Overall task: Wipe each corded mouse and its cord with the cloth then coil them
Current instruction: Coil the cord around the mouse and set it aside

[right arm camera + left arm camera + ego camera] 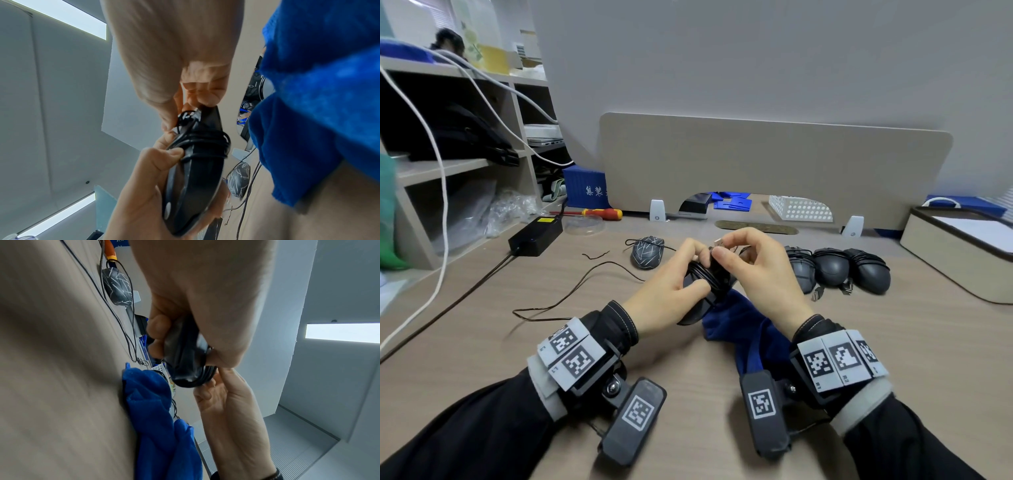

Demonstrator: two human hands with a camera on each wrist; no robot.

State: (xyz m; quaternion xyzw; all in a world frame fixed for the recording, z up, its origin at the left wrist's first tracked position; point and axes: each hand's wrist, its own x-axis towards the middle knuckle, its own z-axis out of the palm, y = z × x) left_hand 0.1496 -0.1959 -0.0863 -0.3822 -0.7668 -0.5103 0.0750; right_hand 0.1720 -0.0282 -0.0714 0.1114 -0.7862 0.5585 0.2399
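Left hand gripping cord-wrapped mouse, right hand pinching its cord, cloth beneath

head downward, wrists upward, close

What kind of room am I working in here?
Most likely an office workstation: a wood-look desk with a beige divider panel across its back, open shelving on the left, and wrapped mice lined up on the right.
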